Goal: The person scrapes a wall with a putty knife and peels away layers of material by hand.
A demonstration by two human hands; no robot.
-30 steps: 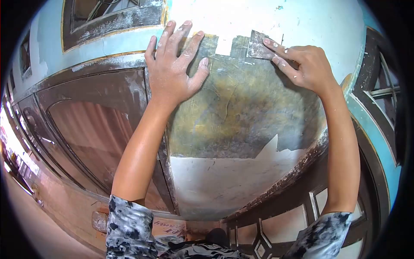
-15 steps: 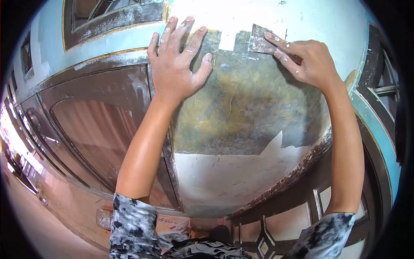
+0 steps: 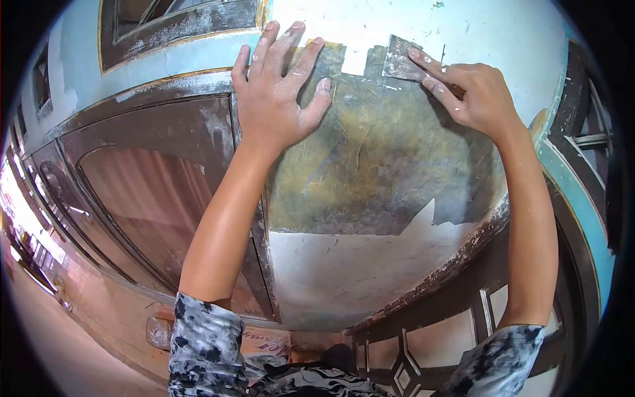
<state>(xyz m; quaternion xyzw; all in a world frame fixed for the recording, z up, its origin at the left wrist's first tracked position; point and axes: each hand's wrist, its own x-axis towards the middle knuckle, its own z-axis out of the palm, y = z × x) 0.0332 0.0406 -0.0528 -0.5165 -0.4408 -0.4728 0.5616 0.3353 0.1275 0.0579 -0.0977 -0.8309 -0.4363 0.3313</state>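
My left hand (image 3: 278,92) lies spread on the wall, its fingers apart and nothing in it. In my right hand (image 3: 473,96) is a scraper blade (image 3: 402,61), a flat, paint-speckled plate pressed against the wall at the upper border of a bare patch. My index finger lies along the blade and the thumb is below it; any handle is hidden by the hand. The bare patch (image 3: 377,159) is greenish-brown and scratched. White paint (image 3: 410,26) surrounds it above, and a jagged-edged white area (image 3: 331,264) lies below. Pale specks dot my fingers.
A brown wooden door or window frame with curtained glass (image 3: 145,185) stands on the left. Another dark panelled frame (image 3: 443,331) is at the lower right. A plastic container (image 3: 159,332) sits on the floor near printed cardboard (image 3: 264,343).
The view has shifted slightly, so my left hand appears a little to the right. The blade stays at nearly the same place on the wall.
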